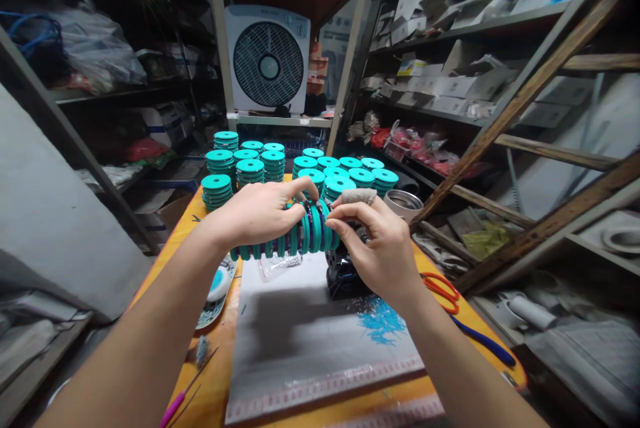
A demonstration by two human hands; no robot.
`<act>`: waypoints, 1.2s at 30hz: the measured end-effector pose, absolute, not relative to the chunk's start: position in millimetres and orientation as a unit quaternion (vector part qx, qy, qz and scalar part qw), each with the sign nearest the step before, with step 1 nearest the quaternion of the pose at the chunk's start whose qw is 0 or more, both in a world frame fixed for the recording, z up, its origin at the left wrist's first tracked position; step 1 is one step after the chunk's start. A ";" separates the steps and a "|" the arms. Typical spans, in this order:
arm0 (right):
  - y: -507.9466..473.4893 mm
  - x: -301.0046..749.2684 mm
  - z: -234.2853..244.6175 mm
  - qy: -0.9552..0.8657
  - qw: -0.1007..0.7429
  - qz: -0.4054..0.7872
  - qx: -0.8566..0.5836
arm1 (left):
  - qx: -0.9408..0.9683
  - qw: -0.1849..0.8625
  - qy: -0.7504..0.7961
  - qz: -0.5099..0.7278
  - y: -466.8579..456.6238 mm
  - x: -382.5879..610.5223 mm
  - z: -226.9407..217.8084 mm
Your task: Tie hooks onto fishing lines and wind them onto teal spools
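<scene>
A row of teal spools (283, 243), set side by side on edge with dark purple bands between them, is held above the table. My left hand (257, 209) lies over the row from behind, its thumb and fingers closed round the spools. At the right end of the row, my right hand (383, 241) pinches thumb and forefinger together; what sits between the tips is too small to make out. One of its fingers wears a greyish wrap (359, 197). Below the right hand stands a black device (343, 275), partly hidden by it.
Stacks of teal spools (217, 183) fill the table's far side. A white board (285, 355) bears small blue pieces (383, 321). Around it are orange-handled scissors (443, 293), a blue handle (483, 341), a metal cup (403, 201) and a patterned plate (213, 313). A wooden ladder (530, 105) leans right.
</scene>
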State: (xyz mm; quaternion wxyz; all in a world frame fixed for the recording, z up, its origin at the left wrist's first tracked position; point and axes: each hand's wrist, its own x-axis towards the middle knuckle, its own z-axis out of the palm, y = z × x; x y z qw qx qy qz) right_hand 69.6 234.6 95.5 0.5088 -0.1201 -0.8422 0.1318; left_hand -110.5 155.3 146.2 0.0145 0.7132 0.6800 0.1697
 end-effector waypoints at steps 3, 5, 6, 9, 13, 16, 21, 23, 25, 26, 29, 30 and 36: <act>235.0 73.6 98.0 -0.861 0.482 0.121 -0.105 | 0.713 0.010 0.677 0.183 154.3 -109.7 145.3; 235.9 75.9 99.0 -0.869 0.473 0.116 -0.087 | 0.711 0.002 0.677 0.188 153.7 -109.1 144.5; 236.4 76.7 99.0 -0.872 0.470 0.112 -0.078 | 0.711 -0.001 0.677 0.190 153.5 -108.9 144.3; 237.6 77.3 96.4 -0.877 0.468 0.095 -0.053 | 0.713 -0.010 0.674 0.192 153.3 -108.5 144.1; 238.6 75.0 87.1 -0.867 0.496 0.045 -0.027 | 0.711 -0.014 0.677 0.191 153.3 -108.4 144.0; 239.9 72.8 77.7 -0.859 0.512 0.001 -0.018 | 0.713 -0.019 0.675 0.190 153.2 -108.8 143.4; 244.2 75.5 64.0 -0.846 0.533 -0.014 -0.001 | 0.716 -0.028 0.671 0.190 153.4 -109.5 142.6; 247.1 79.4 61.0 -0.850 0.526 -0.007 0.019 | 0.717 -0.026 0.670 0.191 153.6 -109.7 142.6; 250.7 83.3 59.6 -0.859 0.510 -0.007 0.047 | 0.717 -0.023 0.671 0.189 153.7 -110.0 142.5; 252.7 84.7 59.3 -0.864 0.500 -0.011 0.062 | 0.717 -0.022 0.671 0.188 153.6 -110.2 142.3; 258.5 86.1 59.0 -0.871 0.481 -0.038 0.089 | 0.717 -0.031 0.671 0.188 152.9 -110.6 141.2; 259.7 86.1 59.0 -0.873 0.475 -0.052 0.097 | 0.718 -0.035 0.669 0.189 152.7 -110.5 140.8; 248.0 105.0 53.5 -0.887 0.414 -0.199 0.041 | 0.718 -0.048 0.669 0.185 151.6 -106.9 141.5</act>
